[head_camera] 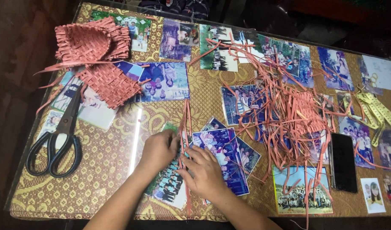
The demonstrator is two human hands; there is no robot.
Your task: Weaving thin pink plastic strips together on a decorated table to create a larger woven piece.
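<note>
Two hands pressed a bundle of reddish strips flat on the glass-topped table.

The strips [185, 127] lay with their long axis running from the table's near edge straight away from the person, one end past the near edge [76, 213], the other pointing toward the far side. The left hand [158, 150] rested just left of the strips, fingers curled and touching them; the right hand [202, 169] lay just right of them, fingers spread flat on the glass, pinching nothing. Left of the strips the glass was open as far as the black-handled scissors [55, 140]. Right of the strips a loose tangle of strips [289, 110] crowded the top, with a dark phone [343, 162] beyond it. Woven pieces [93, 47] sat far left.
</note>
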